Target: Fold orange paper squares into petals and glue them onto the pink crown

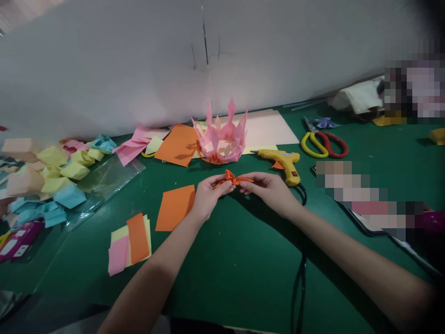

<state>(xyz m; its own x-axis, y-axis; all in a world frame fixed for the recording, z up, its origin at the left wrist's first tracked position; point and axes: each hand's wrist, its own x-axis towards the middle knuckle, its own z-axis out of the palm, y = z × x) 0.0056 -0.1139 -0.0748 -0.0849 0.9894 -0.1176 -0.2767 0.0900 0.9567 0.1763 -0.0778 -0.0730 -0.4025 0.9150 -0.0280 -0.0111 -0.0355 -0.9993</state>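
Note:
Between my two hands is a small folded orange paper piece (231,177), shaped like a bow or flower, held just above the green table. My left hand (211,192) pinches its left side between thumb and fingers. On the other side, my right hand (269,188) grips the pointed right end. Right behind them stands a pink folded-paper crown (239,150) with tall points and orange folded pieces at its lower front. A yellow glue gun (283,160) lies beside my right hand, its black cord running down the table. An orange paper square (174,208) lies by my left forearm.
Scissors (314,144) with yellow and red handles lie at the back right near a purple paper flower (326,122). Folded paper pieces (52,171) crowd the left side by a clear plastic bag (104,190). Small paper sheets (139,239) sit front left. A wall (139,60) bounds the back.

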